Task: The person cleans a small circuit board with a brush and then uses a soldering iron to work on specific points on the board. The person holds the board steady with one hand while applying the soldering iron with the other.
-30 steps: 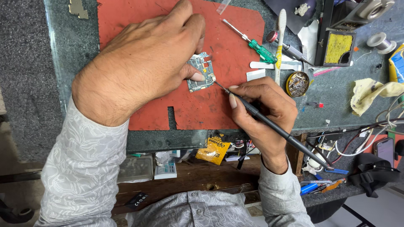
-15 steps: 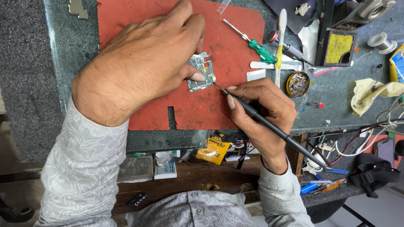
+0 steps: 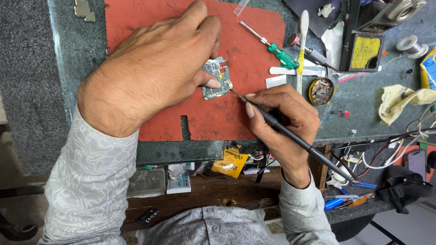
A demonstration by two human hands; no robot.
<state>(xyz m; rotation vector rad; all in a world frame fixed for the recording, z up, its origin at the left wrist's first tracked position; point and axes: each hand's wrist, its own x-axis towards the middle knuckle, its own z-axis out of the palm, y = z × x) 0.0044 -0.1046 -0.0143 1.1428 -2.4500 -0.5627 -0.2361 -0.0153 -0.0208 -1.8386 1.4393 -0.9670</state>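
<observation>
Head view. The left hand (image 3: 159,68) is pressing down on a small circuit board (image 3: 216,84), thumb and fingers closed over its upper and left edges and pinning it flat on the red mat (image 3: 254,50). Most of the board is lying under that hand; only its right part is showing.

The right hand (image 3: 284,120) is gripping a black soldering iron (image 3: 290,134) pen-fashion, fingers closed round the shaft, the cable end trailing off toward the lower right. The tip is sitting at the board's right edge, touching it or very nearly; contact cannot be confirmed at this size.

Progress, as judged: the board is already positioned and held, and the iron is already brought to the working point, so work on that edge joint is under way. Whether any joint is finished cannot be told; no solder bead or loose part is visible. No solder wire is being fed by either hand.

Surroundings: a green-handled screwdriver (image 3: 277,51) and a toothbrush (image 3: 301,45) are lying on the mat's right side, well apart from the board. A round tin (image 3: 321,91) is standing just off the mat. A yellow sponge (image 3: 365,52) and a wire spool (image 3: 406,44) are sitting at the upper right.
</observation>
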